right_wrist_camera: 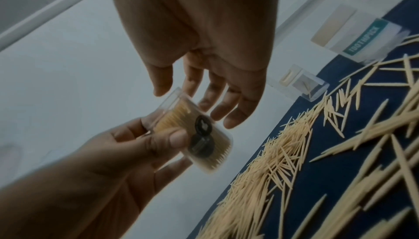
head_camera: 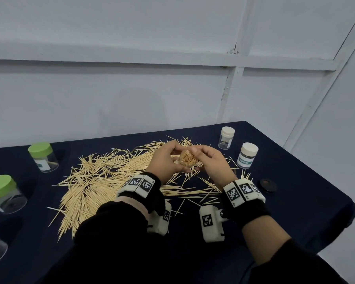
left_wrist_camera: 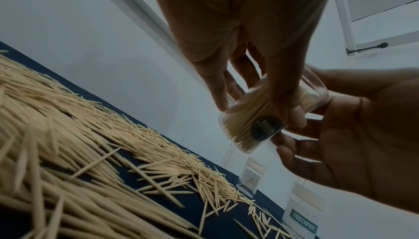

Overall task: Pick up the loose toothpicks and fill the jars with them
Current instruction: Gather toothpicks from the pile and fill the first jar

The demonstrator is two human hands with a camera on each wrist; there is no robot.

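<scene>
Left hand (head_camera: pixel 164 159) grips packed jar (head_camera: pixel 189 158) – right hand (head_camera: pixel 210 160) fingers loosely spread beside it

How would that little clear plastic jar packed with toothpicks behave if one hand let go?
The clear plastic jar packed with toothpicks has no lid on, so tilting it could spill some. It looks light and smooth, perhaps slippery. The left hand alone probably holds it.

Pale toothpicks (head_camera: pixel 94 181); navy cloth (head_camera: pixel 295 201); green lids (head_camera: pixel 39 149), seemingly.
</scene>
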